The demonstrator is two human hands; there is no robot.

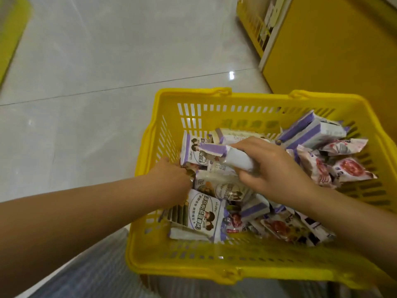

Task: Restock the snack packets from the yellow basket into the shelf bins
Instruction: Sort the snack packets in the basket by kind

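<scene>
A yellow plastic basket [193, 259] sits in front of me, holding several snack packets. Most are white and purple, like the one at the front [204, 214]; pink and red ones [348, 168] lie at the right. My right hand [272, 168] grips a bunch of white and purple packets [227, 155] above the pile. My left hand [171, 179] reaches down into the basket's left side, its fingers buried among the packets, so what they hold is hidden.
A yellow shelf unit [322, 50] stands at the right, just behind the basket. Another yellow fixture [10, 39] edges the left. Pale tiled floor [107, 72] spreads between them. Striped fabric [96, 274] shows below the basket.
</scene>
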